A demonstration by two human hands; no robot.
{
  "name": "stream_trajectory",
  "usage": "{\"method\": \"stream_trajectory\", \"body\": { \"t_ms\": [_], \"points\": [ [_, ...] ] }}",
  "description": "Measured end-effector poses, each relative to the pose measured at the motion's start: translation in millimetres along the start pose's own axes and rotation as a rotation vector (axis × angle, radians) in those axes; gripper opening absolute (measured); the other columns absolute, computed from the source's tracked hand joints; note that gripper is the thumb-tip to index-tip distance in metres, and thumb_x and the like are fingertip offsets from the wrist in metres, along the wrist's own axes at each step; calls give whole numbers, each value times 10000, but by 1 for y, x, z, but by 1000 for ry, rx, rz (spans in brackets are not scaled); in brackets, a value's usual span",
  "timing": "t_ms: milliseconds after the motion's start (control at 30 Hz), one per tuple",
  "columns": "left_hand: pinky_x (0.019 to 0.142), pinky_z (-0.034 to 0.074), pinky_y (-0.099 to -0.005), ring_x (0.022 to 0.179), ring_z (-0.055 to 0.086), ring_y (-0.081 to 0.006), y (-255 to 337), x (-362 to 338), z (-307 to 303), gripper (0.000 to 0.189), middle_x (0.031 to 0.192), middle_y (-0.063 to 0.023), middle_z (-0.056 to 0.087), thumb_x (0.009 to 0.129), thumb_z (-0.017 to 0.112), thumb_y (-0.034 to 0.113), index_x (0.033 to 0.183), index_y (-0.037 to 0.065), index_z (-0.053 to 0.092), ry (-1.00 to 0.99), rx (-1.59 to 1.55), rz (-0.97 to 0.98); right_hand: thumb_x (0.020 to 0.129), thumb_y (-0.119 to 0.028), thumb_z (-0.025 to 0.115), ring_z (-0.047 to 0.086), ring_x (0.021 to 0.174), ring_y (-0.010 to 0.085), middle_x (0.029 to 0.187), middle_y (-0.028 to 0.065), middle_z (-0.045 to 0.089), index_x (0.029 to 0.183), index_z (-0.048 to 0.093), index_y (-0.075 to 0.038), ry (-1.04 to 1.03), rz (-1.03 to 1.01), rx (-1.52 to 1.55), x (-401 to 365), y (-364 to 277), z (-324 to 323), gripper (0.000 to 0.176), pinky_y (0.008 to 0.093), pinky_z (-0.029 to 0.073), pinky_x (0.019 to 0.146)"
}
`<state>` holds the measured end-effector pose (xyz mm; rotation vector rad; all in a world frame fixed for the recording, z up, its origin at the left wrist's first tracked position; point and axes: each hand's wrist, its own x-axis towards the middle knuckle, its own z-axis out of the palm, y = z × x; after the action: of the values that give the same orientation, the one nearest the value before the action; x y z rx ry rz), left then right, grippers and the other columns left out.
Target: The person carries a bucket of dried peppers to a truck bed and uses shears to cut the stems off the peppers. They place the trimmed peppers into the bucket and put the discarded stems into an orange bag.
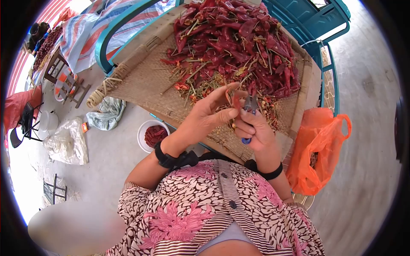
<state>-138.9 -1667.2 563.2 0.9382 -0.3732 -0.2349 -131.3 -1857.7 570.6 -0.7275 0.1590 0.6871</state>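
Closest to my view is the pink-flowered blouse (200, 213), and just above it I see both hands meeting over the near edge of the mat. Between them is one dried red chili (234, 100), pinched by the left hand (207, 115): thumb and forefinger are closed on it, the other fingers spread. The right hand (258, 132) is curled tight around small scissors (250, 106), blades right beside the chili. Beyond them I see the chili heap (239, 42) on a woven mat (145, 81). An orange bag (318, 149) hangs at the right, and a white bowl (147, 134) of red pieces sits on the ground to the left.
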Motion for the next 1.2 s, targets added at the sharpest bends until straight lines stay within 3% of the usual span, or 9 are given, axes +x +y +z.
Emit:
{"method": "stream_trajectory", "body": {
  "t_ms": [133, 233, 333, 500, 600, 800, 900, 1000, 1200],
  "points": [
    [981, 421, -317, 1146, 530, -164, -10, -5, -1, 585, 1258, -98, 555, 914, 629, 193, 1395, -7, 363, 38, 184, 26, 902, -102, 622, 357, 456, 8, 708, -52, 514, 1115, 588, -65, 140, -99, -162, -3, 2, 15, 219, 181, 254, 395],
    [933, 446, -299, 1085, 547, -135, -13, -11, -2, 507, 1184, -68, 594, 913, 626, 149, 1355, 3, 425, 79, 302, 38, 898, -142, 643, 362, 474, 7, 688, -69, 490, 1152, 601, -56, 228, -404, -362, -3, 0, 14, 271, 170, 244, 420],
    [892, 458, -286, 1027, 566, -121, -12, -13, -1, 432, 1122, -55, 617, 898, 637, 112, 1296, 18, 497, 105, 499, 107, 888, -163, 661, 385, 527, 14, 699, -71, 487, 1159, 622, -58, 151, -495, -799, -7, -6, 41, 293, 172, 257, 468],
    [839, 465, -267, 937, 587, -112, -15, -14, -2, 333, 1026, -58, 640, 871, 652, 58, 1192, 16, 571, 186, 711, 219, 809, -17, 693, 554, 742, 121, 908, 33, 569, 928, 700, -46, 50, -925, -1501, 8, -3, 44, 123, 239, 439, 631],
    [677, 498, -294, 780, 621, -182, -15, -18, 1, 259, 934, -93, 641, 866, 636, 36, 1120, 7, 591, 264, 704, 88, 777, -21, 712, 620, 733, 176, 913, 51, 608, 963, 665, -78, 59, -1047, -1579, 9, 2, 44, 200, 275, 490, 613],
    [551, 446, -248, 651, 535, -68, -25, -17, 5, 120, 722, -28, 571, 924, 585, 84, 1004, -5, 601, 339, 407, 57, 816, -16, 669, 652, 727, 171, 952, 67, 650, 951, 629, -84, -36, -1173, -1799, 13, 5, 37, 157, 270, 508, 571],
    [547, 440, -253, 637, 504, -67, -20, -19, 5, 115, 723, -23, 559, 931, 578, 93, 991, -1, 605, 247, 274, 13, 874, -72, 642, 610, 610, 120, 886, 48, 648, 944, 611, -63, 84, -1007, -1460, 10, 12, 38, 76, 239, 473, 505],
    [633, 446, -229, 704, 514, -70, -11, -21, -3, 171, 805, -24, 584, 952, 560, 129, 1056, 1, 607, 127, 556, -10, 929, -145, 606, 504, 489, 66, 818, 34, 635, 925, 593, -49, 171, -569, -1036, -3, 10, 51, 97, 212, 407, 444],
    [652, 455, -239, 723, 548, -89, -5, -24, -13, 166, 816, -49, 605, 940, 575, 134, 1026, -3, 609, 20, 587, 30, 955, -184, 577, 386, 426, 35, 755, 25, 605, 919, 583, -72, 71, -326, -568, -5, 6, 47, 117, 206, 353, 412]
  ]
}}
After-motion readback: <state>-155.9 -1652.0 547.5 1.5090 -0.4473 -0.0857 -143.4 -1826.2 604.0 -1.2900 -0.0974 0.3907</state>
